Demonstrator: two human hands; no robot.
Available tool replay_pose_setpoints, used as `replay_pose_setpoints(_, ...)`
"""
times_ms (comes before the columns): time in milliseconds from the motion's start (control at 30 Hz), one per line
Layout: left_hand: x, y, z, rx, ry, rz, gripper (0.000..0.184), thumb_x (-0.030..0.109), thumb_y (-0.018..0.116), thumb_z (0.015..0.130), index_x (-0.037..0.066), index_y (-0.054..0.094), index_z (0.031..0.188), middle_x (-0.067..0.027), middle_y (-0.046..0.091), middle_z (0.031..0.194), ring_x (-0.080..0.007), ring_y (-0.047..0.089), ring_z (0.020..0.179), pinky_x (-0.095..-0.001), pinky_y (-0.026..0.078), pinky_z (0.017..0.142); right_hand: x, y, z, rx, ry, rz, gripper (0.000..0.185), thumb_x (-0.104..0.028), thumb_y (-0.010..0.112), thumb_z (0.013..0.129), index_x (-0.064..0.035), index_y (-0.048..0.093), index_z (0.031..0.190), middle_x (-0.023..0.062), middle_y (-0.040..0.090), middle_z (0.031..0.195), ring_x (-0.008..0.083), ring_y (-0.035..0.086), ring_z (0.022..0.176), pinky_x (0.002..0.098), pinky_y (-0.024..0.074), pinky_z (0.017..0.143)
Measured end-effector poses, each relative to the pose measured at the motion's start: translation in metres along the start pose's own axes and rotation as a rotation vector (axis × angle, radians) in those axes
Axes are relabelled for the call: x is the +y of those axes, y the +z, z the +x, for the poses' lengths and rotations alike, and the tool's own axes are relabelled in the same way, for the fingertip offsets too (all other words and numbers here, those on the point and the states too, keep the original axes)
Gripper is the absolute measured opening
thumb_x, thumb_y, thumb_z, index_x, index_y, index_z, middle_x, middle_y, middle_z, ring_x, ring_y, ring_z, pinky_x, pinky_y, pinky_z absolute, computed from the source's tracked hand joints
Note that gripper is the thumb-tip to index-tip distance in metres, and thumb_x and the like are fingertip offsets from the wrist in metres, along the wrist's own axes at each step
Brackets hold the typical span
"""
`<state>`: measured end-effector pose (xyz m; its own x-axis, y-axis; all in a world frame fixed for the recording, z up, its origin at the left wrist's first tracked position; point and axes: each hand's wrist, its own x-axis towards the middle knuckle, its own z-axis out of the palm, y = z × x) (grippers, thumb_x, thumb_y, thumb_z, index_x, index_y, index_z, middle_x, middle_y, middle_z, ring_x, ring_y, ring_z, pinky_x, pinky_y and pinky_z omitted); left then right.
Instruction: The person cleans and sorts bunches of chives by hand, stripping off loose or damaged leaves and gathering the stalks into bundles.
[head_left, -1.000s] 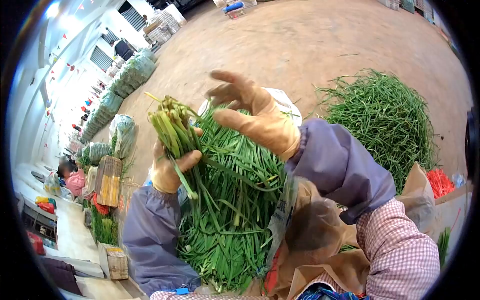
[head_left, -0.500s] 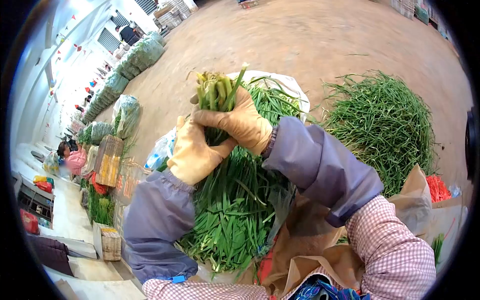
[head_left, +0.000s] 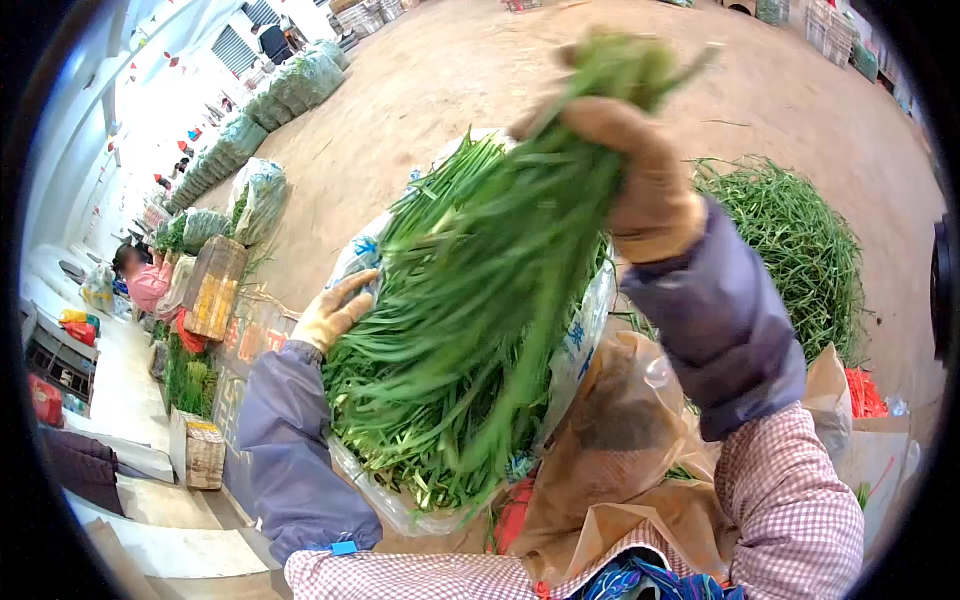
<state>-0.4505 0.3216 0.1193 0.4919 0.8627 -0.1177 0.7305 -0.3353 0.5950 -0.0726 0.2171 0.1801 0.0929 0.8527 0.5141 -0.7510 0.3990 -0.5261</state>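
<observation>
In my right hand (head_left: 640, 170), gloved and raised, is a bunch of long-leaved garlic chives (head_left: 520, 230). The fist wraps the stem end, and the leaves trail down to the left, blurred by motion. My left hand (head_left: 335, 310), also gloved, lies with fingers apart against the left side of a clear plastic bag (head_left: 590, 335) with blue print. More cut chives (head_left: 420, 440) fill that bag beneath the raised bunch, which hides part of them.
A loose heap of thin green leaves (head_left: 790, 250) lies on the floor at right. Brown plastic sheeting (head_left: 610, 450) covers my lap. To the left stand a yellow-brown block (head_left: 215, 290), a person in pink (head_left: 148, 285) and a row of stuffed bags (head_left: 270, 105).
My right hand has swung the bunch up and to the right. My left hand has let go of it and moved down-left to the bag's side, uncovering more of the bag.
</observation>
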Motion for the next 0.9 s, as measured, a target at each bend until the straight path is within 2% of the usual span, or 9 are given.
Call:
replay_pose_setpoints(167, -0.029, -0.004, 0.011, 0.056, 0.123, -0.101, 0.042, 0.022, 0.057, 0.095, 0.002, 0.056, 0.131, -0.0113, 0.062, 0.126, -0.0195, 0.053, 0.121, -0.0320, 0.037, 0.105, -0.120, -0.048, -0.049, -0.134, -0.278, -0.027, 0.050, -0.013, 0.063, 0.086, -0.0039, 0.043, 0.131, 0.0082, 0.062, 0.093, 0.0228, 0.063, 0.092, 0.0452, 0.0481, 0.098)
replay_pose_setpoints(300, -0.031, -0.030, 0.017, 0.451, 0.121, -0.168, 0.035, 0.012, 0.060, 0.092, 0.001, 0.061, 0.125, -0.0112, 0.065, 0.121, -0.0194, 0.060, 0.113, -0.0334, 0.044, 0.101, -0.177, -0.103, -0.106, 0.190, -0.427, -0.293, 0.049, -0.010, 0.062, 0.085, -0.0024, 0.045, 0.131, 0.0132, 0.064, 0.097, 0.0280, 0.065, 0.091, 0.0481, 0.0511, 0.096)
replay_pose_setpoints(367, 0.049, -0.040, 0.005, 0.650, 0.108, -0.020, 0.035, 0.010, 0.062, 0.089, 0.000, 0.061, 0.123, -0.0128, 0.065, 0.120, -0.0204, 0.060, 0.113, -0.0333, 0.044, 0.102, -0.180, -0.096, -0.131, 0.277, -0.484, -0.341, 0.048, -0.009, 0.062, 0.085, -0.0037, 0.046, 0.130, 0.0132, 0.065, 0.097, 0.0275, 0.065, 0.092, 0.0482, 0.0517, 0.095)
replay_pose_setpoints(433, 0.151, -0.033, -0.024, 0.700, 0.405, 0.394, 0.038, 0.010, 0.065, 0.088, 0.001, 0.061, 0.125, -0.0122, 0.066, 0.119, -0.0192, 0.061, 0.111, -0.0325, 0.046, 0.098, -0.174, -0.080, -0.146, 0.221, -0.515, -0.296, 0.047, -0.010, 0.062, 0.084, -0.0048, 0.047, 0.129, 0.0133, 0.065, 0.096, 0.0274, 0.066, 0.092, 0.0485, 0.0520, 0.094)
replay_pose_setpoints(467, 0.198, -0.021, -0.036, 0.664, 0.550, 0.318, 0.039, 0.011, 0.066, 0.087, 0.002, 0.061, 0.124, -0.0116, 0.066, 0.119, -0.0191, 0.062, 0.109, -0.0325, 0.047, 0.096, -0.169, -0.072, -0.151, 0.189, -0.525, -0.264, 0.047, -0.010, 0.062, 0.084, -0.0054, 0.047, 0.129, 0.0133, 0.066, 0.096, 0.0274, 0.066, 0.092, 0.0487, 0.0522, 0.094)
replay_pose_setpoints(700, 0.390, 0.097, -0.064, -0.035, 1.086, 0.155, 0.070, 0.032, 0.072, 0.084, 0.009, 0.042, 0.143, -0.0148, 0.052, 0.137, -0.0232, 0.054, 0.118, -0.0372, 0.044, 0.098, -0.122, -0.034, -0.193, 0.142, -0.366, 0.255, 0.040, -0.012, 0.064, 0.083, -0.0066, 0.055, 0.122, 0.0112, 0.068, 0.091, 0.0268, 0.067, 0.087, 0.0466, 0.0526, 0.092)
replay_pose_setpoints(767, 0.385, 0.160, -0.044, -0.478, 0.860, -0.192, 0.096, 0.047, 0.078, 0.075, 0.004, 0.031, 0.147, -0.0227, 0.050, 0.134, -0.0318, 0.046, 0.127, -0.0381, 0.037, 0.106, -0.118, -0.038, -0.215, 0.182, -0.326, 0.219, 0.050, -0.018, 0.069, 0.083, -0.0046, 0.047, 0.126, 0.0049, 0.061, 0.094, 0.0197, 0.064, 0.091, 0.0396, 0.0511, 0.094)
replay_pose_setpoints(833, 0.368, 0.212, -0.036, -0.806, 0.736, -0.407, 0.101, 0.052, 0.074, 0.077, 0.005, 0.023, 0.150, -0.0199, 0.045, 0.139, -0.0296, 0.039, 0.133, -0.0377, 0.032, 0.110, -0.116, -0.046, -0.235, 0.150, -0.311, 0.362, 0.049, -0.017, 0.067, 0.085, -0.0042, 0.046, 0.128, 0.0064, 0.063, 0.096, 0.0219, 0.065, 0.094, 0.0420, 0.0535, 0.093)
replay_pose_setpoints(900, 0.335, 0.260, -0.052, -1.045, 0.380, -0.884, 0.097, 0.053, 0.073, 0.079, 0.005, 0.026, 0.149, -0.0123, 0.046, 0.138, -0.0253, 0.042, 0.130, -0.0364, 0.034, 0.108, -0.114, -0.067, -0.266, 0.275, -0.259, 0.335, 0.047, -0.016, 0.066, 0.085, -0.0045, 0.047, 0.127, 0.0074, 0.064, 0.096, 0.0233, 0.065, 0.095, 0.0430, 0.0540, 0.092)
